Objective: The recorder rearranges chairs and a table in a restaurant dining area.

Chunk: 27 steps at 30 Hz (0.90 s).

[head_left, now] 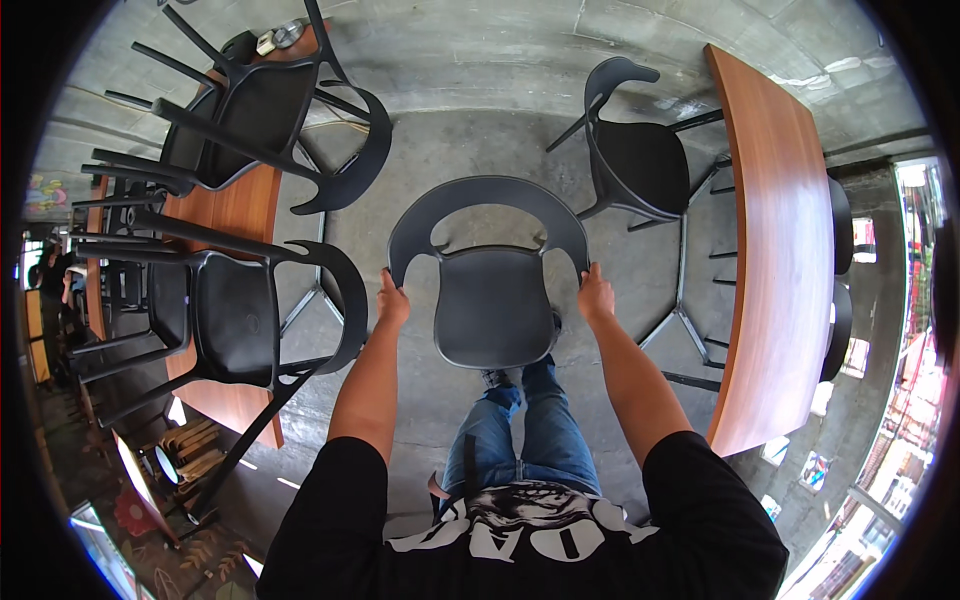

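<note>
A dark grey plastic chair (492, 308) with a curved, wraparound backrest is in front of me, its seat toward my legs. My left hand (393, 300) grips the left end of the backrest, where it comes round as an armrest. On the opposite end, my right hand (596, 295) is closed round the edge in the same way. Both arms reach forward, about level with each other. The chair's legs are hidden under the seat, so I cannot tell whether they touch the floor.
To the left, a wooden table (222, 215) carries upturned black chairs (240, 310), their legs pointing outward. A second wooden table (775, 255) stands on the right, with a black chair (640, 165) at its near side. Grey concrete floor (450, 140) lies between the tables.
</note>
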Each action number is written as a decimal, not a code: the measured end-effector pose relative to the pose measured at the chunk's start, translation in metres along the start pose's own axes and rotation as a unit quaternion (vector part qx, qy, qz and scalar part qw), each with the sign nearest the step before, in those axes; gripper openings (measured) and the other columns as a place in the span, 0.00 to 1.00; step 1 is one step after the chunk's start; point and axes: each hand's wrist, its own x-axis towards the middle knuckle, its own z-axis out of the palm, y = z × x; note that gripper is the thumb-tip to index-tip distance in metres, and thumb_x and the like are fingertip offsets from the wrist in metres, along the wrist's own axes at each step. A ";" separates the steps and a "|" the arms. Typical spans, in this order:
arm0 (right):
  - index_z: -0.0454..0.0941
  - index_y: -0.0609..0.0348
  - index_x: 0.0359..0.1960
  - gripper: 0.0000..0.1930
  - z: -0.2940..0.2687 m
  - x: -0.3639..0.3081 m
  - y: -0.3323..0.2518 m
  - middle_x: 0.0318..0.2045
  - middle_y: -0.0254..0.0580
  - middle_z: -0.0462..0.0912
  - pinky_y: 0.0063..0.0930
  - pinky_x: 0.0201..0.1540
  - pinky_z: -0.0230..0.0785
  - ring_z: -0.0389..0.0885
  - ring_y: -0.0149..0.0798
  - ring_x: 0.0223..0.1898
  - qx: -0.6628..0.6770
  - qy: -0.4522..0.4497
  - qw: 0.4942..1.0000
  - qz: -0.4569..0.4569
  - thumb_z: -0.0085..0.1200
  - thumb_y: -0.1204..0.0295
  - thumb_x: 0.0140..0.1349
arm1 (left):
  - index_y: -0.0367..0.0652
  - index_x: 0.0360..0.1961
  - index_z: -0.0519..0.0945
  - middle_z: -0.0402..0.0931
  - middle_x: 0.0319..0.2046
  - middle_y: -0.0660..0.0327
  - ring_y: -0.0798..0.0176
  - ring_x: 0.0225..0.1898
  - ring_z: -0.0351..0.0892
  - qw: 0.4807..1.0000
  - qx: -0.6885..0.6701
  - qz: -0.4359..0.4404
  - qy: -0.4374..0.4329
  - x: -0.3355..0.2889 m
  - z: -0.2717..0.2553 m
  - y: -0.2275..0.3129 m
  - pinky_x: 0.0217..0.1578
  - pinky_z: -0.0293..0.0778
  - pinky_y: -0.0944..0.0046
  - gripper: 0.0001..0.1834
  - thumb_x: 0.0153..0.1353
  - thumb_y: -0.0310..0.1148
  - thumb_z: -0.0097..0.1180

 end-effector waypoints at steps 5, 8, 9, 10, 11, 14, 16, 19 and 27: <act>0.64 0.52 0.49 0.11 0.001 0.000 0.003 0.34 0.68 0.82 0.67 0.40 0.68 0.78 0.74 0.39 0.020 0.013 0.999 -0.024 0.41 0.60 0.74 | 0.49 0.72 0.48 0.79 0.47 0.36 0.33 0.49 0.80 0.999 0.044 -0.012 0.023 -0.002 -0.007 0.007 0.50 0.74 0.40 0.35 0.67 0.27 0.49; 0.63 0.54 0.49 0.11 -0.003 0.001 0.004 0.34 0.67 0.82 0.65 0.39 0.70 0.80 0.72 0.40 0.008 -0.025 0.999 -0.039 0.42 0.61 0.74 | 0.49 0.70 0.53 0.80 0.45 0.38 0.36 0.49 0.81 0.997 0.056 -0.045 0.016 -0.003 -0.011 0.008 0.49 0.76 0.42 0.32 0.67 0.30 0.51; 0.63 0.54 0.49 0.11 -0.004 -0.001 0.004 0.34 0.67 0.82 0.65 0.39 0.70 0.80 0.72 0.40 0.009 -0.027 0.999 -0.040 0.42 0.61 0.74 | 0.49 0.70 0.53 0.80 0.45 0.38 0.36 0.49 0.81 0.997 0.057 -0.047 0.017 -0.002 -0.014 0.007 0.49 0.76 0.42 0.32 0.67 0.30 0.51; 0.63 0.55 0.48 0.11 -0.004 0.000 0.003 0.34 0.67 0.82 0.65 0.40 0.70 0.80 0.73 0.39 0.019 -0.032 0.998 -0.044 0.42 0.62 0.74 | 0.48 0.68 0.57 0.81 0.45 0.39 0.36 0.49 0.81 0.997 0.046 -0.056 -0.004 0.001 -0.020 0.005 0.48 0.76 0.43 0.30 0.67 0.30 0.52; 0.63 0.56 0.48 0.11 -0.004 0.001 0.001 0.34 0.68 0.82 0.65 0.40 0.70 0.79 0.73 0.39 0.029 -0.037 0.998 -0.048 0.42 0.62 0.74 | 0.48 0.66 0.60 0.81 0.45 0.40 0.37 0.49 0.81 0.997 0.034 -0.066 -0.025 0.004 -0.024 0.005 0.48 0.76 0.43 0.29 0.66 0.31 0.54; 0.63 0.58 0.47 0.11 -0.005 0.002 0.007 0.34 0.68 0.82 0.66 0.40 0.70 0.79 0.73 0.39 0.034 -0.048 0.997 -0.058 0.42 0.63 0.74 | 0.45 0.63 0.66 0.81 0.46 0.41 0.37 0.49 0.81 0.996 0.083 -0.028 0.021 -0.003 -0.019 0.015 0.48 0.76 0.43 0.26 0.64 0.32 0.56; 0.63 0.58 0.47 0.12 -0.004 0.001 0.007 0.33 0.70 0.81 0.66 0.39 0.68 0.78 0.75 0.38 0.050 -0.047 0.995 -0.070 0.43 0.63 0.74 | 0.46 0.62 0.67 0.81 0.45 0.42 0.36 0.48 0.81 0.995 0.088 -0.022 0.046 -0.004 -0.022 0.016 0.48 0.76 0.43 0.25 0.64 0.32 0.57; 0.63 0.58 0.46 0.11 0.003 -0.007 0.003 0.31 0.70 0.80 0.67 0.38 0.67 0.77 0.76 0.37 0.060 -0.053 0.994 -0.081 0.43 0.63 0.74 | 0.46 0.60 0.70 0.82 0.45 0.44 0.37 0.48 0.81 0.989 0.111 -0.010 0.094 -0.004 -0.026 0.014 0.47 0.77 0.43 0.24 0.63 0.33 0.59; 0.63 0.57 0.47 0.12 0.009 -0.016 0.001 0.35 0.67 0.82 0.65 0.42 0.70 0.79 0.73 0.41 0.035 -0.072 0.996 -0.034 0.40 0.61 0.75 | 0.44 0.52 0.73 0.81 0.49 0.47 0.41 0.53 0.80 0.981 0.168 -0.089 0.044 0.009 -0.036 0.032 0.51 0.76 0.45 0.17 0.65 0.36 0.58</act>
